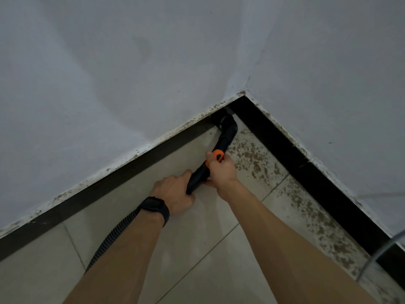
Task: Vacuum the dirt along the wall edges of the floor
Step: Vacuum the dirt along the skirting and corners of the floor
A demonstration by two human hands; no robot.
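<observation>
closest to you the ribbed hose climbs along the outside of your left forearm to your left hand, which curls round the back end of the vacuum handle, likely so the hose's drag does not twist the tool. just ahead of it your right hand wraps the same handle higher up, thumb lying along the top beside the orange collar; that forward grip looks like the one that steers and presses. beyond your right hand the tube bends down to the nozzle, tucked into the corner where the two black skirting strips meet. the dirt you are after lies mostly to the right of your right hand, a brown speckled band on the floor tiles following the right-hand skirting back toward you. left of your hands the tiles by the wall look cleaner, so i judge the right edge is the part left to do
</observation>
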